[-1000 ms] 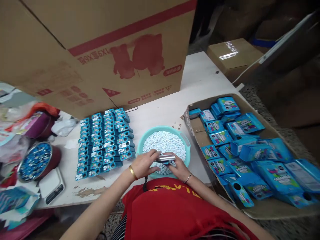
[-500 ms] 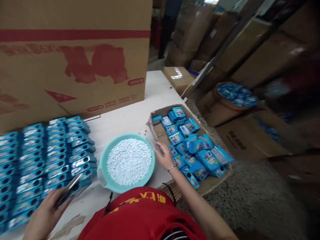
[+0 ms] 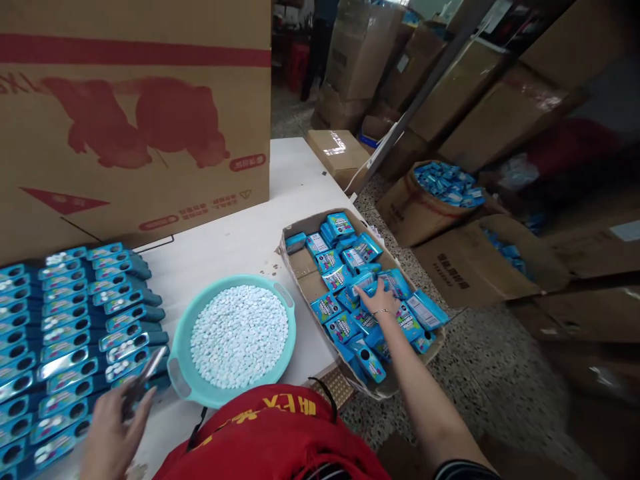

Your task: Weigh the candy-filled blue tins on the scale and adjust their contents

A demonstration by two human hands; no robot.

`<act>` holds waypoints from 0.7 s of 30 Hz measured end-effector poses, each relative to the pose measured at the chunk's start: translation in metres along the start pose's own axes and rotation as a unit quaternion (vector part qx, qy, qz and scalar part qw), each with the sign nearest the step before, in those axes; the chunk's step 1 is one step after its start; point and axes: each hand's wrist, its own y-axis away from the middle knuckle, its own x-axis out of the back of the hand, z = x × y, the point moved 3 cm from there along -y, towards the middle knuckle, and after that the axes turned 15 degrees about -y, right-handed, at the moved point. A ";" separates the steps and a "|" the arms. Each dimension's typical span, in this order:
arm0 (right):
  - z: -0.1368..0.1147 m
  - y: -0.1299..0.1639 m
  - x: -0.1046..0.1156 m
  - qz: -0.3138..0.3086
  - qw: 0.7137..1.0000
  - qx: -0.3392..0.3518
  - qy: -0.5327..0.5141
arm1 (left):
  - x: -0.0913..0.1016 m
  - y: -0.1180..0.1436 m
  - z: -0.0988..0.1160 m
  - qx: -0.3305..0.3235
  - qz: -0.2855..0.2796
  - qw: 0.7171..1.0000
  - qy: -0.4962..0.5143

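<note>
My left hand (image 3: 113, 433) holds a small blue pack with a silvery face (image 3: 143, 379) at the near edge of the rows of filled blue packs (image 3: 75, 320) on the white table (image 3: 235, 233). My right hand (image 3: 376, 300) reaches into a shallow cardboard tray (image 3: 305, 263) and rests its fingers on the loose blue boxes (image 3: 350, 267) piled there. Between the two stands a teal basin (image 3: 183, 380) full of small white tablets (image 3: 240, 337).
A large cardboard carton with red print (image 3: 135, 113) stands at the back of the table. On the floor to the right are brown cartons (image 3: 470, 267), one round-topped box full of blue packs (image 3: 445, 183). Stacked cartons (image 3: 360, 47) fill the background.
My hands have parted from above the basin. The left one carried the pack over to the rows; the right one moved right into the tray of blue boxes. The view swung right.
</note>
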 end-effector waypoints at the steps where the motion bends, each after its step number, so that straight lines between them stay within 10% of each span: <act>1: 0.000 0.005 -0.006 -0.011 1.000 0.005 -0.022 | -0.003 -0.006 0.017 -0.029 -0.019 0.999 0.018; 6: -0.014 0.044 -0.026 -0.076 0.977 0.044 -0.195 | -0.034 -0.039 0.094 -0.195 -0.171 0.966 0.009; 10: -0.041 0.079 -0.031 -0.146 0.918 0.029 -0.367 | -0.046 -0.074 0.106 -0.203 -0.213 0.951 -0.091; 15: -0.088 0.122 -0.031 -0.366 0.603 -0.115 -0.700 | -0.056 -0.100 0.109 -0.172 -0.221 0.947 -0.156; 16: -0.094 0.128 -0.030 -0.385 0.581 -0.122 -0.706 | -0.061 -0.098 0.114 -0.179 -0.227 0.945 -0.155; 21: -0.101 0.143 -0.042 -0.415 0.700 -0.068 -0.577 | -0.093 -0.060 0.144 -0.217 -0.266 0.932 -0.113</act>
